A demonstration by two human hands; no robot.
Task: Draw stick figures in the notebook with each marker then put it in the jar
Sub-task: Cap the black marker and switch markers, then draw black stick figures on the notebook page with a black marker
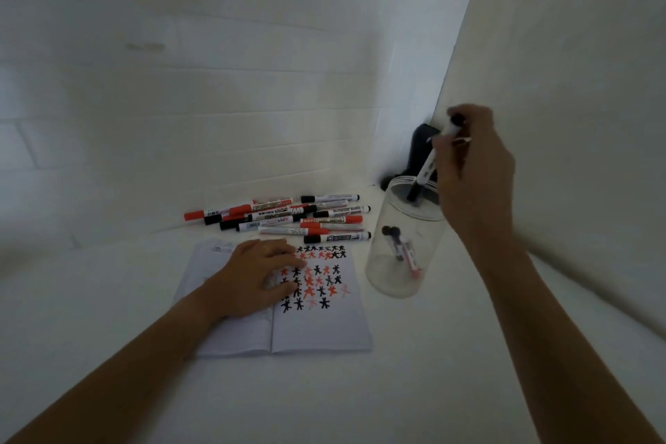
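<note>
**penfan:** Clear plastic jar (403, 252) stood on the white bench (324, 400), just right of the open notebook (317, 328). The right hand (475, 169) was pinching a black-capped whiteboard marker (427, 169) by its upper end, and its lower end was already dipped through the jar's mouth. So I'd call that the drop-in step for that one. At least two markers (405, 249) were lying inside already.

**doodler:** And the left hand (252, 277)?

**penfan:** Flat on the notebook across the fold, fingers spread and relaxed, gripping nothing. It looked like it was pinning the pages down. The right page had rows of red and black stick figures (317, 277).

**doodler:** Much left?

**penfan:** Plenty, I reckon. A pile of red and black markers (288, 218) lay behind the notebook, near the wall. The next move probably called for letting go so the marker fell in, then reaching over to the pile for a fresh one and uncapping it. The lower half of the page was still blank.
</note>
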